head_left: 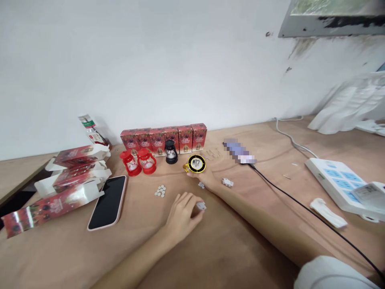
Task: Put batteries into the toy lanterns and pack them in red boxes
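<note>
Between the thumb and fingers of my left hand (182, 212) is a small white plastic piece (201, 206), just above the table. My right hand (206, 179) reaches farther out and is closed on a gold mini lantern (197, 163). The lantern is tipped so that its round underside faces me, showing a dark ring and a pale centre with small metal parts. Its fingers are partly hidden by the lantern. Two red mini lanterns (146, 161) and a black mini lantern (171, 152) stand to the left. Several button cells (160, 190) lie left of my left hand.
Several red printed boxes (157, 141) line the wall. Opened boxes (54, 204), a phone (107, 202) and a bottle (93, 130) are at left. At right are a cabled phone (237, 150), a power strip (339, 180) and a crumpled white item (327, 212). White bits (227, 182) lie near my right wrist.
</note>
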Action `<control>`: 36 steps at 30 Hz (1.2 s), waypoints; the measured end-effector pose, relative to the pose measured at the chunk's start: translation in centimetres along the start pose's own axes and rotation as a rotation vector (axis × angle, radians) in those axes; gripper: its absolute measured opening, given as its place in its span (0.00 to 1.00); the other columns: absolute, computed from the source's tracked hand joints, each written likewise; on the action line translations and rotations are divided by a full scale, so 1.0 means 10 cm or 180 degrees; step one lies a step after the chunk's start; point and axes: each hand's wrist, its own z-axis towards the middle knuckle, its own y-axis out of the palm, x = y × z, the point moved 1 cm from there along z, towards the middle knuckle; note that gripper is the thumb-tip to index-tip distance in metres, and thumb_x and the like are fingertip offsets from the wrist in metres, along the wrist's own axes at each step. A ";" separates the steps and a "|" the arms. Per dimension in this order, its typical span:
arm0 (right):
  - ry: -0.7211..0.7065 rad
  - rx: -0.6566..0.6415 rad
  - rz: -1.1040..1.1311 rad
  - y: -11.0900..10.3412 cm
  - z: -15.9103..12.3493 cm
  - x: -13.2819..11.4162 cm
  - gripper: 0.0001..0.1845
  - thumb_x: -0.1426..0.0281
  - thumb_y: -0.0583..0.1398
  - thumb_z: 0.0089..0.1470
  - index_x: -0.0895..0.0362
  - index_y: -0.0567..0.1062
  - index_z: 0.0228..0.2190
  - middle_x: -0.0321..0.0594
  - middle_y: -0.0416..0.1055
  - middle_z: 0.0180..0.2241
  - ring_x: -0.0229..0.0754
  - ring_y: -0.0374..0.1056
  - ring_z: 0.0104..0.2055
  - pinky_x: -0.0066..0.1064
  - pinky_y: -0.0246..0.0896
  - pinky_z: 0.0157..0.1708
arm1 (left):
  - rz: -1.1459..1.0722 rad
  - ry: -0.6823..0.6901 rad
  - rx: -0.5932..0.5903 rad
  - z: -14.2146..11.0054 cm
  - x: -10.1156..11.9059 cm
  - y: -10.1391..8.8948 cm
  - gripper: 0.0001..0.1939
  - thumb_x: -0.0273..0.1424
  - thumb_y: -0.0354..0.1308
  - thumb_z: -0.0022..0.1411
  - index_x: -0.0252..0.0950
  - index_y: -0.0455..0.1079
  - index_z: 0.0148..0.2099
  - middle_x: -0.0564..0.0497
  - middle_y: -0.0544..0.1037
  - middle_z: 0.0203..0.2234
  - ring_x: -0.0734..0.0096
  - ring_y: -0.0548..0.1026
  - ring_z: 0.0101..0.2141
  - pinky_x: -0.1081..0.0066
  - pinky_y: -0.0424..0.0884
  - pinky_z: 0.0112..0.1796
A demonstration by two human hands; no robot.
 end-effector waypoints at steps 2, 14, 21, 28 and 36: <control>-0.0112 -0.0016 -0.0091 0.04 -0.05 -0.05 0.20 0.64 0.68 0.31 0.54 0.72 0.30 0.39 0.75 0.34 0.48 0.70 0.41 0.43 0.63 0.46 | -0.0251 0.0167 0.0232 -0.09 -0.02 -0.08 0.07 0.23 0.54 0.59 0.37 0.66 0.41 0.51 0.73 0.31 0.67 0.71 0.33 0.68 0.67 0.36; -0.0582 -0.0473 -0.0316 0.42 -0.43 -0.37 0.14 0.70 0.61 0.41 0.54 0.71 0.34 0.39 0.75 0.35 0.45 0.71 0.39 0.37 0.65 0.42 | -0.0168 0.0873 0.1010 -0.48 -0.08 -0.43 0.10 0.21 0.49 0.65 0.34 0.65 0.47 0.50 0.74 0.28 0.73 0.71 0.28 0.73 0.69 0.32; -0.0469 -0.0847 -0.0395 0.49 -0.53 -0.30 0.12 0.70 0.60 0.42 0.55 0.72 0.33 0.39 0.76 0.33 0.45 0.71 0.38 0.34 0.65 0.38 | 0.0214 0.1511 0.0822 -0.58 0.08 -0.47 0.09 0.22 0.47 0.68 0.33 0.68 0.40 0.48 0.76 0.30 0.73 0.70 0.28 0.73 0.66 0.30; -0.0250 -0.0914 -0.0608 0.48 -0.54 -0.26 0.15 0.73 0.58 0.41 0.54 0.72 0.35 0.38 0.76 0.35 0.44 0.71 0.38 0.34 0.64 0.38 | 0.0668 0.1352 0.1123 -0.64 0.00 -0.38 0.13 0.24 0.44 0.70 0.35 0.71 0.42 0.52 0.80 0.32 0.74 0.68 0.26 0.70 0.60 0.26; -0.0277 -0.0944 -0.0618 0.47 -0.55 -0.25 0.16 0.75 0.57 0.40 0.54 0.71 0.35 0.37 0.76 0.34 0.43 0.71 0.37 0.34 0.64 0.38 | -0.0103 0.1089 0.1196 -0.56 -0.05 -0.49 0.11 0.20 0.50 0.66 0.31 0.69 0.48 0.45 0.77 0.36 0.70 0.74 0.39 0.73 0.73 0.38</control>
